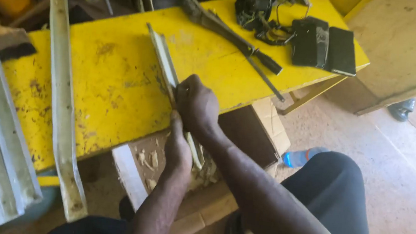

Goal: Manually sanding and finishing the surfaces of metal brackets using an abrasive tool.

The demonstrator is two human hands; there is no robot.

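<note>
Head view: both hands, right hand [196, 103] above left hand [178, 149], clamp fingers on 1 pale strip [165, 66], bracing it against the yellow bench [116, 85] edge.

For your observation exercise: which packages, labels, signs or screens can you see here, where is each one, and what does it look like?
Cardboard box: under the yellow table's near edge, tan, rectangular, open.
Plastic bottle: lying on the floor beside the box, clear with a blue band.
Two flat black cases: far right corner of the table.
No signs or screens.
</note>
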